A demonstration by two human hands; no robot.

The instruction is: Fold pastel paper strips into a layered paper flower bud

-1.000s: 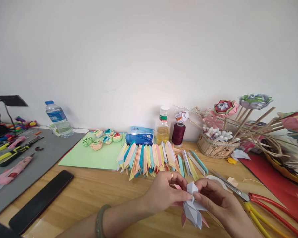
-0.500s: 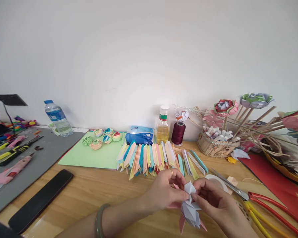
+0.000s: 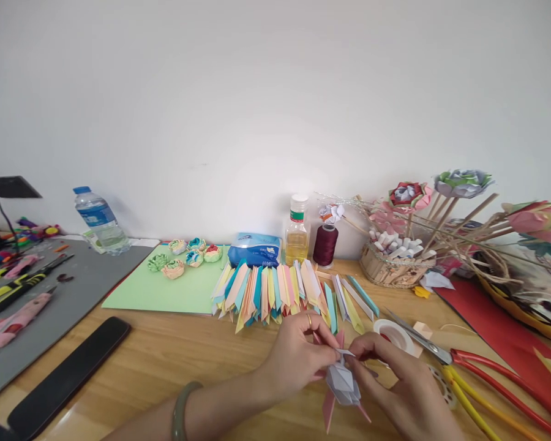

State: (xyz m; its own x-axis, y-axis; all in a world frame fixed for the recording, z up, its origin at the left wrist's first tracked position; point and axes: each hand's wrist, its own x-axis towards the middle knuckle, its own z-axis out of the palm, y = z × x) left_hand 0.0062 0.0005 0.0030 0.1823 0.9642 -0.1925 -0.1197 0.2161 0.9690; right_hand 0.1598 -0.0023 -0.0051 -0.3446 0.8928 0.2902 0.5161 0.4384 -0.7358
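Low in the view, between both hands, is a folded paper flower (image 3: pixel 341 381) with pale lilac petals and pink strips sticking out beneath. My left hand (image 3: pixel 300 352), with a ring and a green bangle on its wrist, pinches the flower's upper petal between thumb and index finger. From the other side my right hand (image 3: pixel 390 373) has its thumb and index finger closed on the same petal's edge. The petal is bent over, and fingers hide part of it. Behind the hands lies a dense row of folded paper strips (image 3: pixel 266 291) in many colours.
Scissors (image 3: pixel 441 353) with red and yellow handles and a tape roll (image 3: pixel 393 338) lie right of my hands. A long black case (image 3: pixel 73 373) is at left. Small paper flowers (image 3: pixel 172 268) sit on green paper. Behind stand a bottle (image 3: pixel 296 229), a thread spool (image 3: pixel 325 245) and a basket (image 3: pixel 395 269).
The flower's upper petal, upright before, is now folded down between my fingers. The flower and both hands have shifted slightly left, and the whole view has drifted a little.
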